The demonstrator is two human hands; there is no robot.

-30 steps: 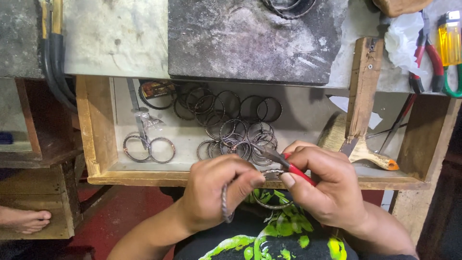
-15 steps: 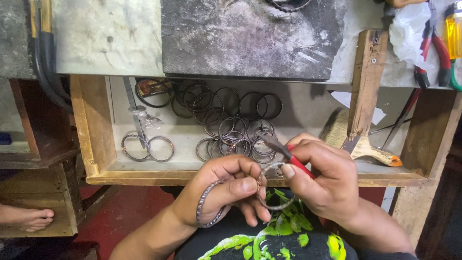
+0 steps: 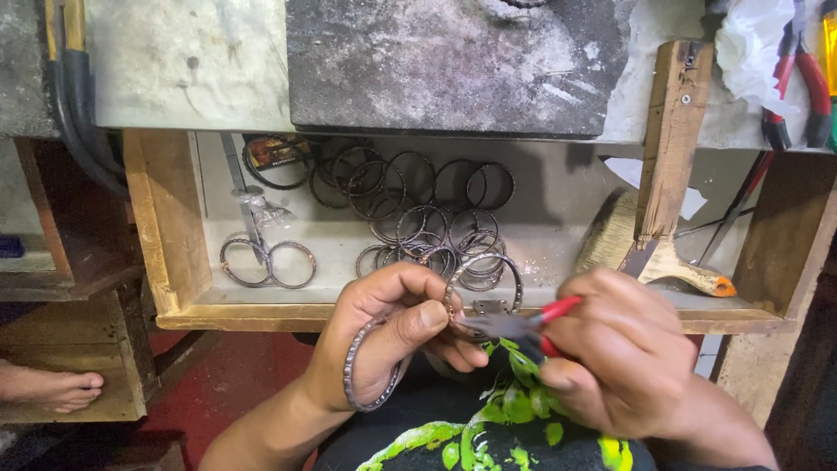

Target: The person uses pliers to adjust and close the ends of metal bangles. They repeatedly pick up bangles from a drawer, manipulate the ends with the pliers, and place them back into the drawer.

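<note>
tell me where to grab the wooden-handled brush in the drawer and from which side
Take the brush by its pale wooden handle, which points right toward the orange tip and lies bare on the drawer floor. Come from above right; the wooden block overhangs its bristle end, so that side looks cramped.

We note one small dark label card (image 3: 277, 152), rectangular, brownish-black with faint orange print, lying at the drawer's (image 3: 166, 253) back left corner, inside a dark ring. Just below it, a crumpled clear plastic bag (image 3: 261, 208). No signs or screens seen.
</note>
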